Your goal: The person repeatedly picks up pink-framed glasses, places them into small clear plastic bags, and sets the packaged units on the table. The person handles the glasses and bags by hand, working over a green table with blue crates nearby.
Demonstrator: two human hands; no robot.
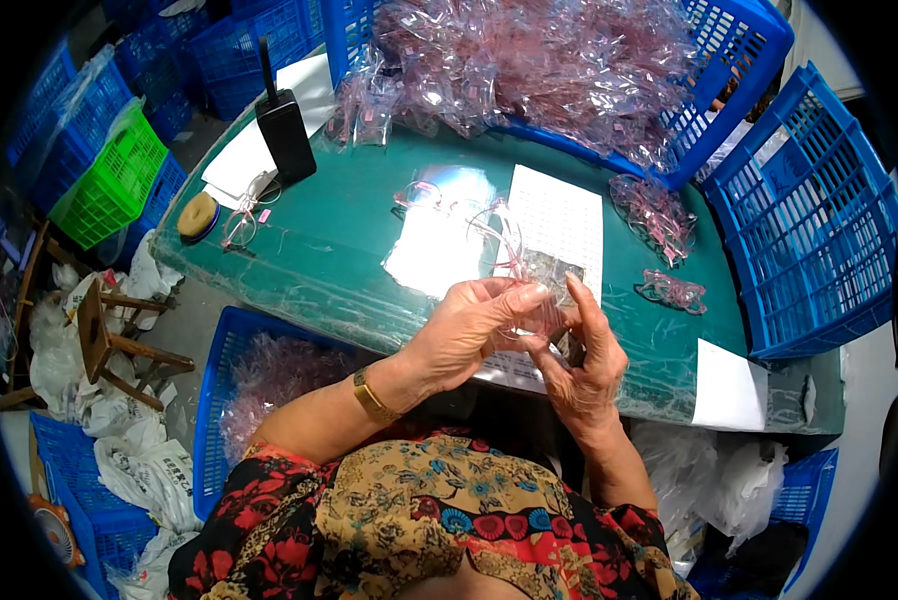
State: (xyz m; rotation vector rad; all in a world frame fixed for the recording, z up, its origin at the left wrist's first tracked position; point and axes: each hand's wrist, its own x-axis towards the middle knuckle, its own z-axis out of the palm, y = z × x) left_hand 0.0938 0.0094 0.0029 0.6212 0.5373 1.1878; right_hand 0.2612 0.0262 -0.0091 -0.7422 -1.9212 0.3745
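Over the near edge of the table, my left hand (467, 322) pinches a pair of pink eyeglasses (510, 244) between thumb and fingers. The temple arms point up and away from me. My right hand (587, 364) is at the lens side, its thumb and fingers around the lens edge and its index finger raised. My fingers hide part of the frame. Just beyond lie a printed sheet (557, 202) and a shiny clear plastic sleeve (445, 247) in bright glare. Another pair of eyeglasses (422, 195) rests at the sleeve's upper left.
A blue crate (741, 45) of bagged eyeglasses (531, 60) stands at the back. Pink eyeglasses (655, 217) lie piled at right, beside an upright blue crate (809, 217). A black device with an antenna (287, 135), a round sponge (197, 216) and loose eyeglasses (242, 225) occupy the left.
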